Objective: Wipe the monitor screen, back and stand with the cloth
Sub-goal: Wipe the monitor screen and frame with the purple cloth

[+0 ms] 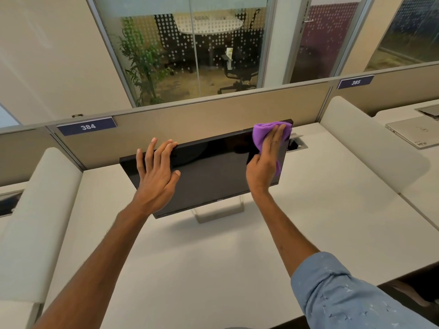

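Observation:
A black monitor (213, 172) stands on a silver stand (221, 211) in the middle of the white desk (213, 269), its dark screen facing me. A folded purple cloth (262, 135) lies against the screen's upper right corner. My right hand (267, 160) presses the cloth flat onto the screen with straight fingers. My left hand (156, 172) rests on the left part of the screen, fingers spread, with the fingertips at the top edge. The monitor's back is hidden.
A beige partition (190, 124) with labels 384 and 385 runs behind the monitor. Padded side dividers (40, 222) flank the desk. A cable port (295, 144) sits behind the monitor's right side. A closed laptop (411, 132) lies on the neighbouring desk at right.

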